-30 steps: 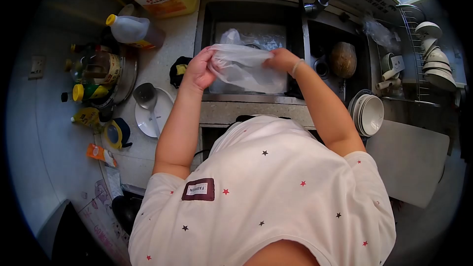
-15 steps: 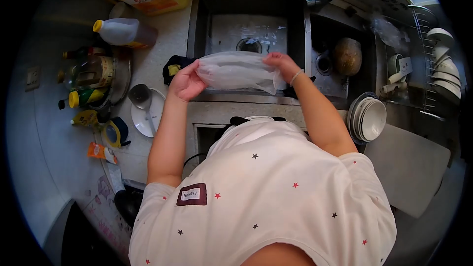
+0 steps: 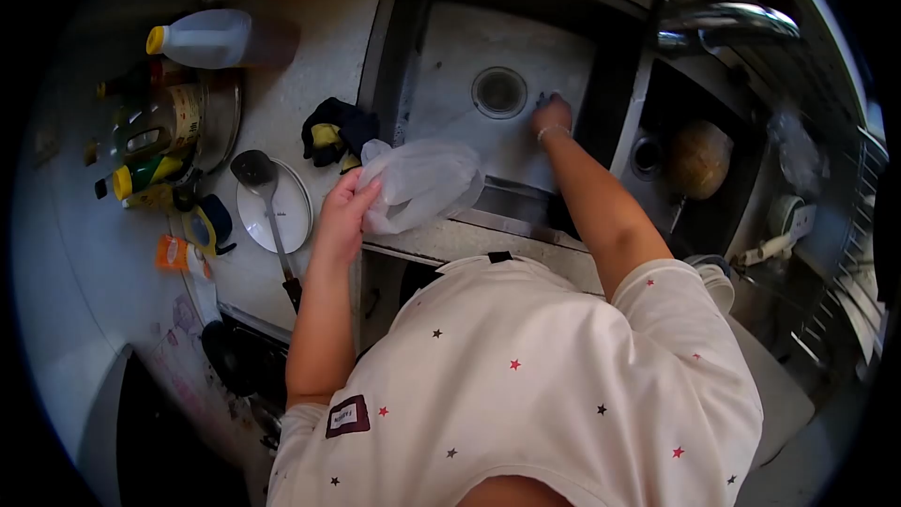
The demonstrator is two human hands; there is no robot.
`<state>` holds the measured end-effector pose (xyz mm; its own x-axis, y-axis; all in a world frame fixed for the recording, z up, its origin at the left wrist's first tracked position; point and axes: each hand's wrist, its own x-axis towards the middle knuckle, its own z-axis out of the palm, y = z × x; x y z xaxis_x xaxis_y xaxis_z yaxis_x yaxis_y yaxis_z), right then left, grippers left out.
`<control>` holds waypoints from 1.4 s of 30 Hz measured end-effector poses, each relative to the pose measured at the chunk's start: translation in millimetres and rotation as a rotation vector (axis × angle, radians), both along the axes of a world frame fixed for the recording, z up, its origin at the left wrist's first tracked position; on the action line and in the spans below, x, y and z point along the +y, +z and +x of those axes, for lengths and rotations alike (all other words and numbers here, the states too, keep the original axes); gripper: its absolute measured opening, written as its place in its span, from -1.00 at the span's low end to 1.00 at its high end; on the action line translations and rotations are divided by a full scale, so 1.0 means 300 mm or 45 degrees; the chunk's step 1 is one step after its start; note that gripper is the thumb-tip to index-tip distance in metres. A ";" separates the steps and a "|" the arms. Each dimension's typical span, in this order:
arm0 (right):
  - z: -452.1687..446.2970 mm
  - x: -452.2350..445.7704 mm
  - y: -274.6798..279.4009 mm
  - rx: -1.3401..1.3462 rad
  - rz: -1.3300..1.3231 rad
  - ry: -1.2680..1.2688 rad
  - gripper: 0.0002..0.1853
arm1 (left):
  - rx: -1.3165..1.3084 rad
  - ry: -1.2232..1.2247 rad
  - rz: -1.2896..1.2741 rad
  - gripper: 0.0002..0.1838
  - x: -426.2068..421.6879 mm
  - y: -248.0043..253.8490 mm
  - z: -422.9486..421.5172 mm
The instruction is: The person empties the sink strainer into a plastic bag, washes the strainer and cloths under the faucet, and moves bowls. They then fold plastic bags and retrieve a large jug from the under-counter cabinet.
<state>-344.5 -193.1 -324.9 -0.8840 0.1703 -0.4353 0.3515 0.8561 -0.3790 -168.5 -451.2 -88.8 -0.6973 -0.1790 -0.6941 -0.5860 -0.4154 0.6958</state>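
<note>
My left hand (image 3: 347, 208) grips one side of a thin, whitish plastic bag (image 3: 422, 183), which hangs over the front left edge of the sink (image 3: 460, 145). Inside the sink's larger basin my right hand (image 3: 553, 115) is low, right of the drain (image 3: 498, 92). Its fingers are bent together at small dark bits on the basin floor; what they hold, if anything, is too small to make out. A dark cloth with yellow patches (image 3: 336, 131) lies on the counter just beyond my left hand.
Bottles (image 3: 211, 39) and a white plate (image 3: 293, 211) with a spatula (image 3: 255, 172) stand at the left. The right basin holds a round brown object (image 3: 699, 160). A faucet (image 3: 727, 23) reaches over from the back right, near a dish rack (image 3: 845, 253).
My right hand has let go of the bag and reached down into the basin. The bag, still in my left hand, has moved left and sags together. The view has turned and shifted.
</note>
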 end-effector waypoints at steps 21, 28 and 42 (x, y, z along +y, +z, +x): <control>0.083 -0.167 -0.085 -0.491 0.251 0.925 -0.70 | -0.093 0.067 0.095 -0.68 0.003 -0.062 -0.032; 0.034 -0.191 -0.090 -0.576 0.338 0.919 -0.66 | -0.098 0.026 0.076 -0.68 0.009 -0.056 -0.034; 0.017 -0.169 -0.020 -0.544 0.310 1.020 -0.51 | -0.109 -0.042 0.015 -0.67 0.017 -0.043 -0.051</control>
